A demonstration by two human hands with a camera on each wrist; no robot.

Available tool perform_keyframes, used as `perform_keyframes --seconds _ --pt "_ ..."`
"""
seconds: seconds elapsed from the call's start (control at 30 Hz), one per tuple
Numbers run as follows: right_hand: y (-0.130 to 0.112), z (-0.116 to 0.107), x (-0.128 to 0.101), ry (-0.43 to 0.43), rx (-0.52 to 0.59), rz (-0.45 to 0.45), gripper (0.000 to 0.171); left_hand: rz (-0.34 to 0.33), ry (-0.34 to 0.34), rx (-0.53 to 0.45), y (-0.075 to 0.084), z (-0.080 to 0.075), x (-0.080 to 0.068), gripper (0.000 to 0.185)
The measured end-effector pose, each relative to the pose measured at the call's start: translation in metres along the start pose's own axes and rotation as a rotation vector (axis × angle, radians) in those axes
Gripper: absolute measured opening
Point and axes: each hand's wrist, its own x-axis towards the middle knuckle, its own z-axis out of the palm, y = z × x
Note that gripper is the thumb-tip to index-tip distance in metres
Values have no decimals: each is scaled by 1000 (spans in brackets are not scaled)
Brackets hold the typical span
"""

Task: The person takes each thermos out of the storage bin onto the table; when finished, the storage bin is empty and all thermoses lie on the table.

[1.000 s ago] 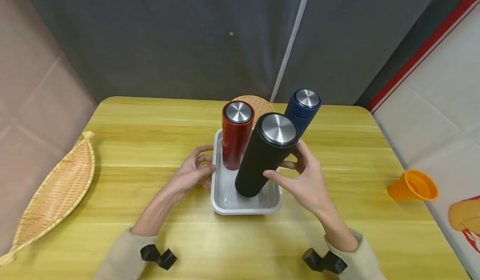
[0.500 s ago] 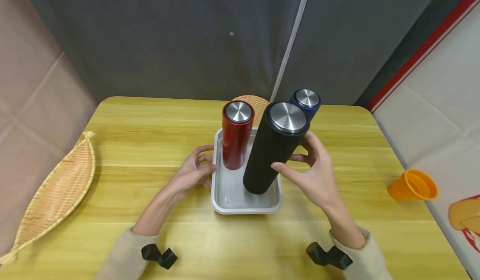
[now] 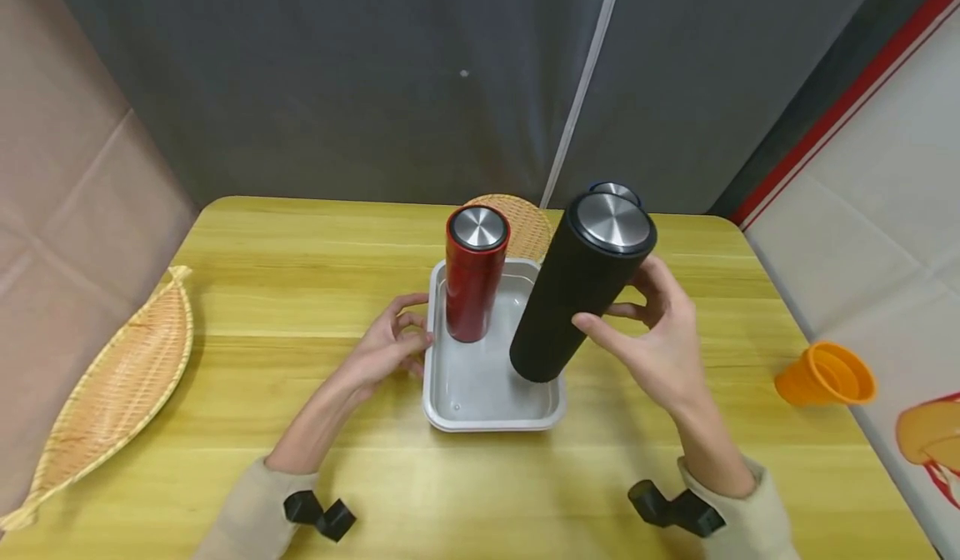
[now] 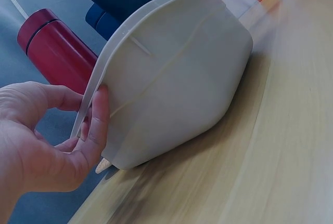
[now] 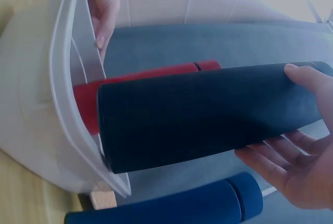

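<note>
My right hand (image 3: 663,347) grips a black thermos (image 3: 573,302) with a brushed-steel lid top, thumb on the near side and fingers behind. The thermos leans to the right; in the right wrist view its base is level with the rim of a light grey plastic bin (image 3: 491,424). At the bin's left side, my left hand (image 3: 384,347) pinches the rim between thumb and fingers. Inside the bin stands a red thermos (image 3: 472,293). A blue thermos (image 5: 171,206) stands beyond the bin's right side, mostly hidden behind the black one in the head view.
A round woven mat (image 3: 525,218) lies behind the bin. On the far left is a boat-shaped wicker basket (image 3: 123,377), and an orange cup (image 3: 825,372) sits near the right edge of the wooden table (image 3: 300,252). A grey curtain (image 3: 337,85) hangs behind.
My right hand has moved the black thermos up and to the right, from over the bin's middle to its right side, covering more of the blue one. The left hand stays put.
</note>
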Motion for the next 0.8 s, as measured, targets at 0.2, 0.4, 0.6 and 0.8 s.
perform_keyframes --seconds 0.2,0.4,0.6,0.8 --pt "6 -14 3 40 -7 -44 64 5 -4 -3 1 1 1 67" --pt "11 -26 2 71 -40 -41 65 8 -11 -16 2 1 1 66" --pt "21 -39 -1 100 117 -47 63 8 -23 -21 -1 0 0 66" --pt "27 -51 -2 148 171 -29 62 7 -20 -26 -1 -1 0 66"
